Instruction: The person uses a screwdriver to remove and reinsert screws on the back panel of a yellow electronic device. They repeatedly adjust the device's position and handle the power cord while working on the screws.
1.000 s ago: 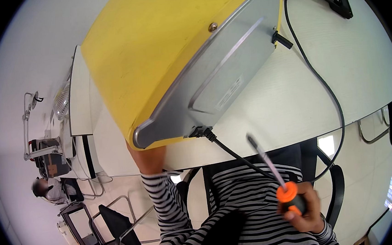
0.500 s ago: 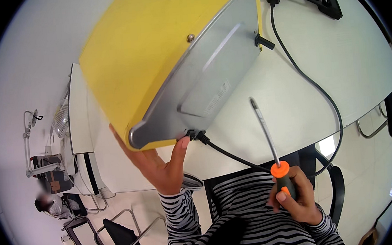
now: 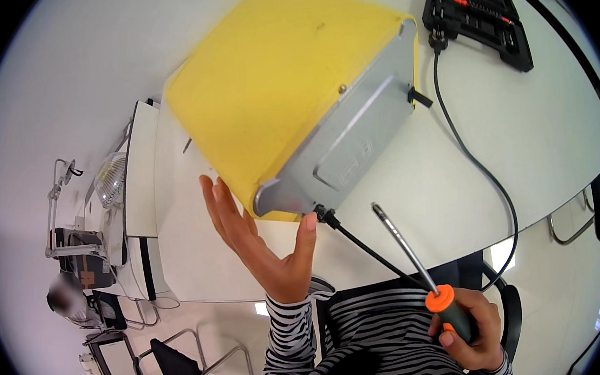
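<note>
- Box point(image 3: 271, 84) has come down, toward surface's point(image 3: 543, 140) left edge.
- Left hand point(image 3: 265, 257) open, fingers spread at box's near corner.
- Right hand point(image 3: 476, 325) wrapped around screwdriver point(image 3: 440, 299), tip angled over near edge.

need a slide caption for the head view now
Right hand gripping an orange-collared screwdriver, open left hand beside the near corner of a yellow-and-grey machine with a black cable plugged in.

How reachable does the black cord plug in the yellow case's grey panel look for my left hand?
Probably yes: your left hand is open, its thumb beside the black cord plug, with nothing visible in between; whether they touch is hard to tell.
</note>
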The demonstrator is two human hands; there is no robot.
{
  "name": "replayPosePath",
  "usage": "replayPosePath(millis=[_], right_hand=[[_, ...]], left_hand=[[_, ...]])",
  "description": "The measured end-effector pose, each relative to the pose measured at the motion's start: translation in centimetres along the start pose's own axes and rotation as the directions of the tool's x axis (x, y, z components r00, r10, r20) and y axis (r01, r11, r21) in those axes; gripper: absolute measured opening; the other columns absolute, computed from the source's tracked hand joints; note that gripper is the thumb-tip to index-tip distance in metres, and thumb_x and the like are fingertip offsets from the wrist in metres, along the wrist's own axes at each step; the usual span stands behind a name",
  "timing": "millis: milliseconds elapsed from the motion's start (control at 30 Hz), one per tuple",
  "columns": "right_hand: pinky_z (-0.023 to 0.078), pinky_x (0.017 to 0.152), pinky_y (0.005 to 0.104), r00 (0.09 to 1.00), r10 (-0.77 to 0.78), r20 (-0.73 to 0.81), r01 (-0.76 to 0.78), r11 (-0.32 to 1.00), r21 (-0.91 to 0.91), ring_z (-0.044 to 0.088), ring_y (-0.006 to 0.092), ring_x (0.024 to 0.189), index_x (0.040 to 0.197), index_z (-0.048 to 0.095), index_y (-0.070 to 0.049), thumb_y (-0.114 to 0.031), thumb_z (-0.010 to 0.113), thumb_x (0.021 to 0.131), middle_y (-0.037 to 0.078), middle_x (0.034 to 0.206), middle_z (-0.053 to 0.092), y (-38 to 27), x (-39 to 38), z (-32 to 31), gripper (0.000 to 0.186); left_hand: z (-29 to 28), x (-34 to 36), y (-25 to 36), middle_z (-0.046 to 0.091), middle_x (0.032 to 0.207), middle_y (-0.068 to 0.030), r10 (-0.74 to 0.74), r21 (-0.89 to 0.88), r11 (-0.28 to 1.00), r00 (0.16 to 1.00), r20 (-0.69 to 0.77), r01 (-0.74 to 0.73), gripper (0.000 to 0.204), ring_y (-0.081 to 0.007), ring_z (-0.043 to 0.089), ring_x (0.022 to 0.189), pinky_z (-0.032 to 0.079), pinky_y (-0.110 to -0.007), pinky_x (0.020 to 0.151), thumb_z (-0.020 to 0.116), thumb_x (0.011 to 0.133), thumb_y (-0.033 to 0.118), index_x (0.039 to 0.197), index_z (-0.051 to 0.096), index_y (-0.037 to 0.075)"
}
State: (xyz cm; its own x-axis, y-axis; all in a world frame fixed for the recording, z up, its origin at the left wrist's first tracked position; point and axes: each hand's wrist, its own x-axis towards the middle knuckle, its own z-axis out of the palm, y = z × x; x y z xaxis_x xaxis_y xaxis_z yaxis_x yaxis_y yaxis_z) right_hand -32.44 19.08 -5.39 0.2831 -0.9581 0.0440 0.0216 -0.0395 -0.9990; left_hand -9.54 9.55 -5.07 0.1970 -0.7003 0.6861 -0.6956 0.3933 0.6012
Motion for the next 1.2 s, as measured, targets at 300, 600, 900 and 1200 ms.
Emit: replayPosePath(millis=[300,600,900,1200], right_hand=[[0.043,0.053,0.0209,0.995,-0.034,-0.092,0.017,0.983,-0.184,0.055,0.0129,0.056,0.101,0.045,0.008,-0.013,0.057,0.072,0.011,0.071,0.056,-1.5,1.6,0.0,0.038],[0.042,0.048,0.0246,0.937,-0.310,-0.160,0.179,0.820,-0.544,0.053,0.0199,0.051,0.091,0.054,0.004,-0.003,0.064,0.058,0.013,0.068,0.057,-2.6,3.2,-1.9,0.035],[0.044,0.052,0.0258,0.880,-0.421,-0.221,0.186,0.733,-0.655,0.056,0.0227,0.060,0.092,0.053,0.002,0.004,0.064,0.056,0.016,0.074,0.057,-3.1,3.1,-2.1,0.037],[0.043,0.048,0.0259,0.849,-0.496,-0.182,0.214,0.638,-0.740,0.056,0.0230,0.057,0.100,0.051,0.003,0.005,0.063,0.059,0.016,0.072,0.057,-1.9,3.9,-2.0,0.042]], left_hand=[[0.0,2.1,0.7,0.026,0.131,-0.0165,0.174,0.153,0.973,0.985,-0.003,-0.171,0.063,-0.0296,0.026,0.121,0.027,-0.038,0.096,0.062,0.072,0.013,0.124,0.029,0.004],[-1.5,2.7,-0.7,0.027,0.132,-0.0152,0.167,0.079,0.983,0.986,0.023,-0.169,0.061,-0.0275,0.028,0.121,0.026,-0.037,0.097,0.064,0.071,0.014,0.123,0.032,0.007],[-3.6,3.6,-2.2,0.029,0.130,-0.0181,0.130,-0.011,0.992,0.990,0.056,-0.130,0.055,-0.0317,0.029,0.120,0.026,-0.039,0.096,0.063,0.071,0.013,0.119,0.037,0.007],[-2.0,1.1,0.0,0.027,0.131,-0.0172,0.061,0.152,0.988,0.974,-0.218,-0.028,0.057,-0.0295,0.028,0.121,0.025,-0.041,0.097,0.060,0.072,0.007,0.122,0.033,0.001]])
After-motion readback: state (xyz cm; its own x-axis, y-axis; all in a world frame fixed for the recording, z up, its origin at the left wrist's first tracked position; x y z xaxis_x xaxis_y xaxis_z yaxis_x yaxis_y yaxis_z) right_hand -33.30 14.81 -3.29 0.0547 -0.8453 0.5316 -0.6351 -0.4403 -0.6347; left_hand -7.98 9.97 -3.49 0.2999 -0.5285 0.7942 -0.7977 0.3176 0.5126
